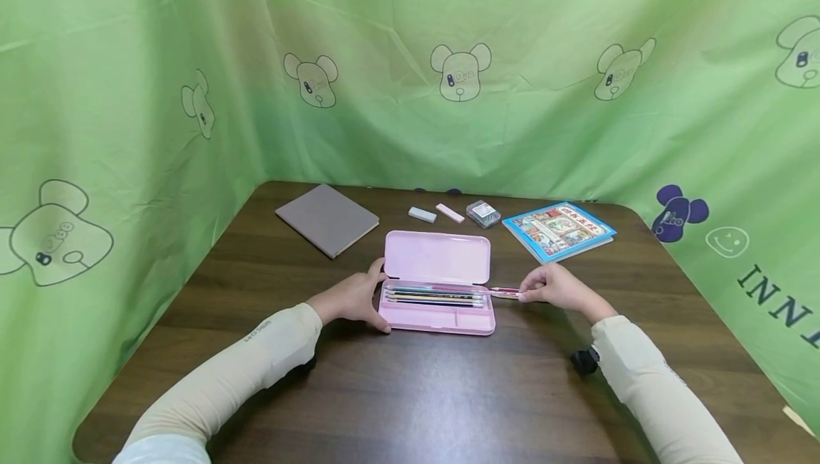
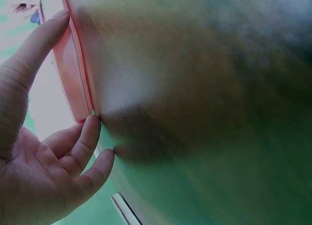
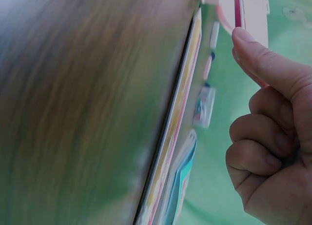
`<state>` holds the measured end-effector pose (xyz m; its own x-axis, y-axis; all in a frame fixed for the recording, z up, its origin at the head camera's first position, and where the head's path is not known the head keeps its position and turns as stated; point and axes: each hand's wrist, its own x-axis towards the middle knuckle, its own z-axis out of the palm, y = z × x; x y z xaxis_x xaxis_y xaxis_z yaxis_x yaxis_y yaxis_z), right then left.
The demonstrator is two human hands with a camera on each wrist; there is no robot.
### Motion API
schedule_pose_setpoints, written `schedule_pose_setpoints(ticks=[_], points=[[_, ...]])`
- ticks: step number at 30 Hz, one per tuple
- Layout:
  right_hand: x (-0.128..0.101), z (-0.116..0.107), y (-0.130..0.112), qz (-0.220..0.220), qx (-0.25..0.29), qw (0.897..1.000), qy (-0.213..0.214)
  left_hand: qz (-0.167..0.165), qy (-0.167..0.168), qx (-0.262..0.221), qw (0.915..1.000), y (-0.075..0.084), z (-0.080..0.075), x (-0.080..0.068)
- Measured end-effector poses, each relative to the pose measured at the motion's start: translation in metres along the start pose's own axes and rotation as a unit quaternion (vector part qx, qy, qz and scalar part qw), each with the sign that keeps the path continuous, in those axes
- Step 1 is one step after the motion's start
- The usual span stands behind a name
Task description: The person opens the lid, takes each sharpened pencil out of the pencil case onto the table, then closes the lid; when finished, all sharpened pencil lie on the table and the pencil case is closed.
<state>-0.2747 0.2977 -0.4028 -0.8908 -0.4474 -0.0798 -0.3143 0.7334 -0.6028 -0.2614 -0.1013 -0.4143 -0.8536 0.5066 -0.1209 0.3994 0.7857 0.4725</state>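
An open pink pencil case lies on the table with its lid tipped back. Several pencils lie side by side in its long compartment; the smaller front compartments hold nothing visible. My left hand grips the case's left end, thumb at the front corner and fingers toward the hinge; in the left wrist view its thumb touches the pink edge. My right hand pinches a dark-pink and white striped pencil between thumb and forefinger, its far end over the case's right side. More pencils lie right beside the case.
Behind the case are a white eraser, a pink bar and a small clear box. A grey notebook lies back left, a blue-bordered picture book back right. Green curtain hangs behind the table.
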Motion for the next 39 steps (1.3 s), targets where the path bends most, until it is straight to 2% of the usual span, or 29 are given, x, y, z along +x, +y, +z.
schedule_pose_setpoints(ticks=[9, 27, 39], points=[[-0.023, -0.013, 0.02, 0.037, 0.02, 0.999, 0.013, -0.002, -0.001, 0.002, 1.0, -0.001, 0.001, 0.001], [-0.061, -0.04, 0.057, 0.063, 0.005, 0.997, 0.033, 0.002, 0.006, 0.002, 1.0, -0.001, -0.001, -0.001], [-0.078, -0.049, 0.074, 0.061, 0.016, 0.998, 0.0, 0.009, 0.003, -0.008, 0.9999, -0.001, 0.001, 0.0]])
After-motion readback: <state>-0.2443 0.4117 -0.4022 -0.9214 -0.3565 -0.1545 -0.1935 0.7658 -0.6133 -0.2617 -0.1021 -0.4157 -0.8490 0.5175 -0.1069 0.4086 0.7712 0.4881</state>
